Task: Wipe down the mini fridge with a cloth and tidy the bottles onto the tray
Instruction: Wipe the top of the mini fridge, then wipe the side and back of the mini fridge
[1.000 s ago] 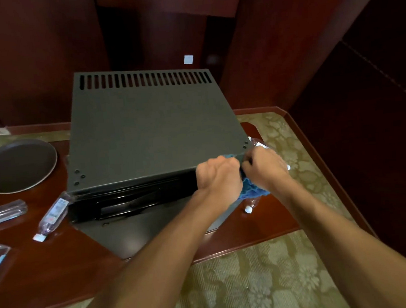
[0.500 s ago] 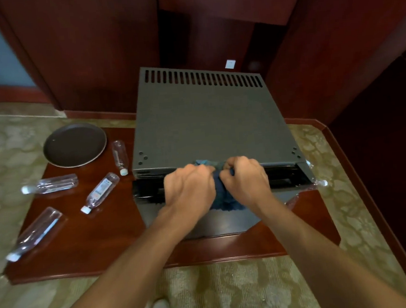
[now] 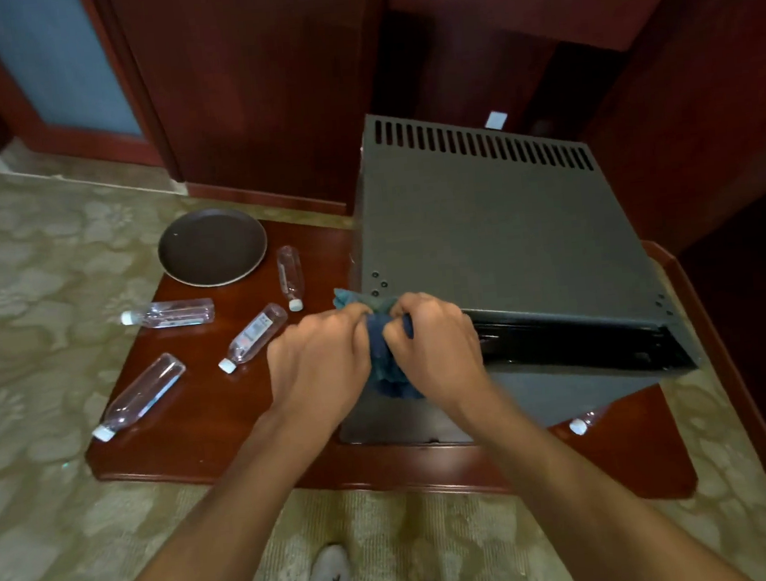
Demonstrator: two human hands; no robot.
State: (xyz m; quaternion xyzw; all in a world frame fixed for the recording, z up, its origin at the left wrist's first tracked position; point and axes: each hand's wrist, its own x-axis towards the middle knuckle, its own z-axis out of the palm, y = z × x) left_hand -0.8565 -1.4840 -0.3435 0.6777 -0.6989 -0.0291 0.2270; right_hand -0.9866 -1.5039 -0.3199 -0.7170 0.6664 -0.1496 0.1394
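The grey mini fridge (image 3: 496,234) stands on a dark red wooden platform (image 3: 208,426), vent slots at its far edge. My left hand (image 3: 320,365) and my right hand (image 3: 437,350) both grip a bunched blue cloth (image 3: 385,364) against the fridge's front left corner. A round dark tray (image 3: 213,246) lies to the left of the fridge. Several clear water bottles lie flat on the platform between tray and hands, the nearest bottle (image 3: 253,337) just left of my left hand. Another bottle (image 3: 585,422) pokes out at the fridge's front right.
Dark red wooden cabinets (image 3: 262,92) close in behind and to the right. Patterned beige carpet (image 3: 31,367) surrounds the platform. My shoes (image 3: 331,572) show at the bottom edge, near the platform's front.
Both hands slid the cloth leftward along the fridge's front top edge, from the right corner to the left corner. The view swung left, so more bottles and carpet show.
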